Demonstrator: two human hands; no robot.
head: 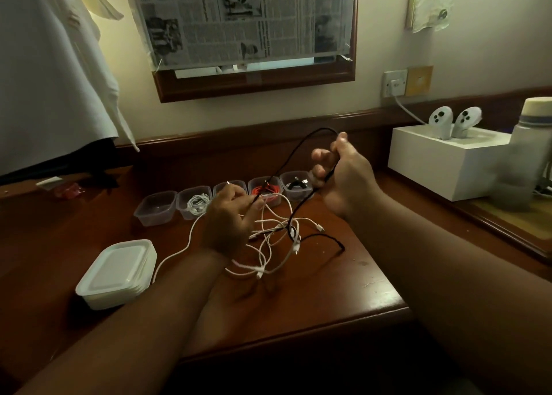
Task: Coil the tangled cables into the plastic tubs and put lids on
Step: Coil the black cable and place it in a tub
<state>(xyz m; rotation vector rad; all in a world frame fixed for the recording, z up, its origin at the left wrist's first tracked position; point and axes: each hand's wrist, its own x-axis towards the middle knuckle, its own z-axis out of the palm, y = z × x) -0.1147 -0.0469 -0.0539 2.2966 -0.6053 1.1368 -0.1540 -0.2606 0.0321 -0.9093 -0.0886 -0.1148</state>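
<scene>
A tangle of white cables [270,239] lies on the wooden desk [328,281], with a black cable [324,237] running through it. My right hand [343,175] is raised above the desk and grips a loop of the black cable. My left hand [231,215] pinches the black cable's other stretch just above the tangle. Behind the hands stands a row of several clear plastic tubs [155,208]: the leftmost looks empty, one holds a white cable [197,203], one a red cable [268,190], one a black cable [295,182]. A stack of white lids [118,272] lies at front left.
A white box [442,167] with two controllers stands at the right, beside a frosted bottle [525,161]. A white cloth [53,66] hangs at the left. A charger lead runs from the wall socket [395,82]. The desk's front edge lies close to my forearms.
</scene>
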